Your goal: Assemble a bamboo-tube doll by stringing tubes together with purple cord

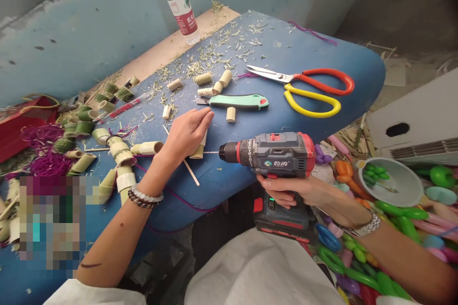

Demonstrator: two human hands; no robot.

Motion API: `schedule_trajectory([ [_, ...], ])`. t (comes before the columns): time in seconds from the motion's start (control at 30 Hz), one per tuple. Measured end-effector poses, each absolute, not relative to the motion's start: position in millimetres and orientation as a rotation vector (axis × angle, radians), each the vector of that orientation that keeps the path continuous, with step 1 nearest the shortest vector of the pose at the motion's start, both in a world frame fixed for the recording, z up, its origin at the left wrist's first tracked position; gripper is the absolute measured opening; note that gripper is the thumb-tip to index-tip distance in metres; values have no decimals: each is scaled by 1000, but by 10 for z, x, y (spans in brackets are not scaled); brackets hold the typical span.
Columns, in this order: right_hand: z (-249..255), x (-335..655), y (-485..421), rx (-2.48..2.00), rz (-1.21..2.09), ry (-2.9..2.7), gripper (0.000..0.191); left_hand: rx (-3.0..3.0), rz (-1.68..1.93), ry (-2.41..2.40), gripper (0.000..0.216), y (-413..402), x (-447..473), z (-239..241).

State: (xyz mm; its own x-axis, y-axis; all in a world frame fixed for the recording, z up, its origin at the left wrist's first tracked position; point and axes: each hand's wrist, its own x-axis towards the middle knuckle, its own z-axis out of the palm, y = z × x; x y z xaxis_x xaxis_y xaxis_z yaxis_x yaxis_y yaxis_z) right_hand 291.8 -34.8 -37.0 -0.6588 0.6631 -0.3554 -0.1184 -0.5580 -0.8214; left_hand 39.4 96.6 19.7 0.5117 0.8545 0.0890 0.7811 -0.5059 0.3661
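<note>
My right hand [286,189] is wrapped round the handle of a grey and red cordless drill [281,155], a finger at its trigger. Its thin bit [211,152] points left and meets the side of a short bamboo piece [196,153]; whether it has entered cannot be seen. Closed over that piece, my left hand [189,134] presses it against the blue table [229,171] and hides most of it. A thin wooden stick [191,173] lies under the hand. Just beyond are a green utility knife [236,101] and a small bamboo segment [231,114].
Scissors [311,86] with red and yellow handles lie at the right. A water bottle [182,14] stands at the back. Joined bamboo segments [119,150], purple string [50,157] and a red box [25,124] are on the left. Balloons [343,248] and a white bowl [404,186] sit below right.
</note>
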Motion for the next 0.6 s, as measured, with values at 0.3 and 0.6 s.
schedule_trajectory([
  [0.3,-407,2905,-336,-875,2245,-1062,38,2465,393,1376,34,973,387,186],
  [0.6,-449,2912,-329,-814,2246,-1050,31,2434,392,1379,34,976,385,180],
])
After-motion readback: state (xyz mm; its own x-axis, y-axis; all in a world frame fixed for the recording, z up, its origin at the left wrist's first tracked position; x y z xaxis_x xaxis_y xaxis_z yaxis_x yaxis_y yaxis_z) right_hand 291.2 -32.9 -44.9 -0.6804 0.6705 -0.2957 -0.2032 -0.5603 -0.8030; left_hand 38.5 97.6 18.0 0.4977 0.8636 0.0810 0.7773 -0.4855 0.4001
